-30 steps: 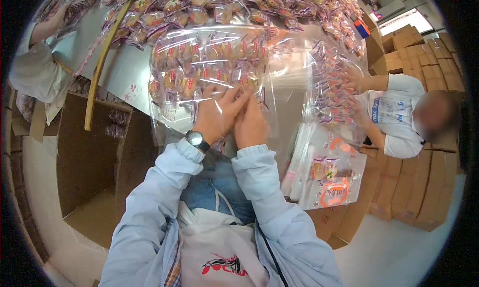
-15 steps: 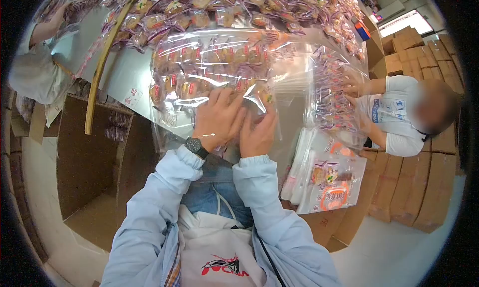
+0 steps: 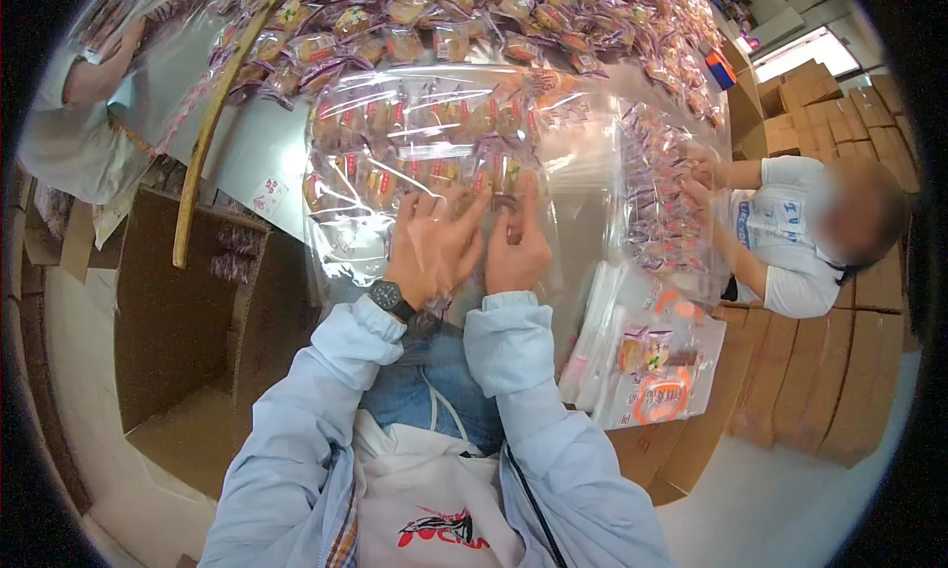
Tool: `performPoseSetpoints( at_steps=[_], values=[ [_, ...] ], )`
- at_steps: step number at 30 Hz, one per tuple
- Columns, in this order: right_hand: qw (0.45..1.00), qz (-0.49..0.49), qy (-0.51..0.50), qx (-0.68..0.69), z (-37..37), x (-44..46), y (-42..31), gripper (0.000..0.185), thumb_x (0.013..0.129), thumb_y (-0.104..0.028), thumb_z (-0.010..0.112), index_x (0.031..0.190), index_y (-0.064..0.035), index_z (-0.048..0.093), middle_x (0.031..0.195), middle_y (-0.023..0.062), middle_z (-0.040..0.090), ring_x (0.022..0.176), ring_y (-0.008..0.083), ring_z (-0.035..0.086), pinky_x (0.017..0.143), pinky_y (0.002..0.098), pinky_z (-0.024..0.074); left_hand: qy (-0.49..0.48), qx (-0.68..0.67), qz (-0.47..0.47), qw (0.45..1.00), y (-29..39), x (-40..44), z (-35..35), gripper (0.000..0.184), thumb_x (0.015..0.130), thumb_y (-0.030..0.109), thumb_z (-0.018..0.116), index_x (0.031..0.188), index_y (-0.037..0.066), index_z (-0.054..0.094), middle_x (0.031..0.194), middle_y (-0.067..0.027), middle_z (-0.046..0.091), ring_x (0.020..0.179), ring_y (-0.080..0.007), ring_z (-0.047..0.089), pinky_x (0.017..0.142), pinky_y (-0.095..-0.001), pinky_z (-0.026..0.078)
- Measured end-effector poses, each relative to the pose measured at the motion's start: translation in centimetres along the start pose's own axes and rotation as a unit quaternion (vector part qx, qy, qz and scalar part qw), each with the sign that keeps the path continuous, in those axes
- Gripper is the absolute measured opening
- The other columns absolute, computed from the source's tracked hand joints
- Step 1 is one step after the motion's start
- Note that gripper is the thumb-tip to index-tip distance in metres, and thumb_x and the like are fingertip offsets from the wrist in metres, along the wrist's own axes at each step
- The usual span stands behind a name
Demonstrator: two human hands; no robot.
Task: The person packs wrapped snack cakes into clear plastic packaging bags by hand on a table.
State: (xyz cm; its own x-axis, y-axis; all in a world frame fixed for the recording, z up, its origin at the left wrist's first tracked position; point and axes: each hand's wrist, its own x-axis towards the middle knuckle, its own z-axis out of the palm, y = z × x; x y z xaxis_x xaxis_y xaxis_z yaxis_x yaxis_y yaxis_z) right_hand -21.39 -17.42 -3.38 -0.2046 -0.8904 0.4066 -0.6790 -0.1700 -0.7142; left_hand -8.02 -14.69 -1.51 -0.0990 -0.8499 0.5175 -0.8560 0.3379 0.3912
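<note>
A large clear plastic bag [image 3: 341, 242] lies at the table's near edge, with small purple-edged wrapped cakes [image 3: 380, 183] in rows inside. My left hand [image 3: 432, 244], with a black watch at its wrist, has its fingers spread under the clear film, by the lower row. Beside it on the right, my right hand [image 3: 518, 242] is also under the film, fingers bent and index finger pointing up at a cake packet. Whether its thumb and fingers pinch something is hard to make out through the glare.
Loose wrapped cakes [image 3: 449, 44] cover the table's far side. A wooden stick [image 3: 209, 138] lies at left above an open carton [image 3: 183, 311]. Printed bags [image 3: 657, 370] are stacked at right. A co-worker [image 3: 785, 232] handles another filled bag [image 3: 664, 193]; another person's arm [image 3: 99, 74] is upper left.
My right hand's fingers have bent inward, with the index finger now stretched up. My left hand's fingers have spread more. The bag has shifted slightly in view.
</note>
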Motion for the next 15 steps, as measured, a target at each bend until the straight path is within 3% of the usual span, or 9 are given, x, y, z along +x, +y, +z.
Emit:
performPoseSetpoints(
  at_steps=[1, 4, 7, 11, 15],
  values=[
    [0.995, -0.08, 0.043, -0.034, 0.2, 0.1, -0.3, 0.061, 0.092, -0.01, 0.069, 0.15, -0.0195, 0.057, 0.096, 0.0129, 0.071, 0.08, 0.0302, 0.071, 0.072, 0.0419, 0.0573, 0.001, -0.013, 0.0, 1.0, -0.1, 0.1, -0.1, 0.055, 0.086, 0.022, 0.07, 0.141, 0.014, 0.065, 0.122, -0.01, 0.065, 0.104, -0.0283, 0.058, 0.096, -0.0453, 0.04],
    [0.97, -0.197, 0.032, -0.137, 0.2, 0.6, 0.0, 0.058, 0.092, -0.011, 0.069, 0.149, -0.0188, 0.057, 0.106, 0.0146, 0.072, 0.086, 0.0343, 0.072, 0.079, 0.0449, 0.058, 0.015, -0.029, 0.006, 0.999, 0.0, 0.2, -0.4, 0.055, 0.085, 0.022, 0.07, 0.14, 0.015, 0.065, 0.119, -0.0099, 0.065, 0.1, -0.0291, 0.057, 0.096, -0.0448, 0.04],
    [0.978, -0.108, -0.056, -0.168, 0.7, 1.4, 0.5, 0.054, 0.091, -0.013, 0.07, 0.144, -0.0171, 0.06, 0.11, 0.0151, 0.074, 0.09, 0.0354, 0.073, 0.083, 0.0455, 0.0579, 0.036, -0.033, 0.01, 0.999, -0.3, 0.0, -0.2, 0.054, 0.084, 0.021, 0.071, 0.138, 0.015, 0.067, 0.115, -0.0093, 0.066, 0.096, -0.0294, 0.057, 0.094, -0.0442, 0.041],
    [0.984, -0.007, -0.106, -0.145, 0.1, 2.4, 0.5, 0.038, 0.095, -0.021, 0.071, 0.132, -0.0127, 0.067, 0.097, 0.016, 0.076, 0.089, 0.034, 0.074, 0.08, 0.0448, 0.0581, 0.054, -0.033, 0.024, 0.998, -0.8, -0.6, 0.2, 0.049, 0.082, 0.019, 0.073, 0.131, 0.016, 0.072, 0.104, -0.0063, 0.068, 0.095, -0.0286, 0.057, 0.093, -0.0447, 0.041],
    [0.998, 0.032, -0.058, 0.012, 0.3, 1.5, 0.5, 0.039, 0.096, -0.023, 0.073, 0.129, -0.0048, 0.065, 0.095, 0.0154, 0.077, 0.082, 0.0268, 0.074, 0.071, 0.0382, 0.0566, 0.046, -0.055, 0.017, 0.997, -0.9, -1.0, 0.3, 0.046, 0.079, 0.017, 0.075, 0.126, 0.018, 0.074, 0.105, -0.0028, 0.071, 0.1, -0.0274, 0.06, 0.092, -0.0456, 0.042]
  ],
)
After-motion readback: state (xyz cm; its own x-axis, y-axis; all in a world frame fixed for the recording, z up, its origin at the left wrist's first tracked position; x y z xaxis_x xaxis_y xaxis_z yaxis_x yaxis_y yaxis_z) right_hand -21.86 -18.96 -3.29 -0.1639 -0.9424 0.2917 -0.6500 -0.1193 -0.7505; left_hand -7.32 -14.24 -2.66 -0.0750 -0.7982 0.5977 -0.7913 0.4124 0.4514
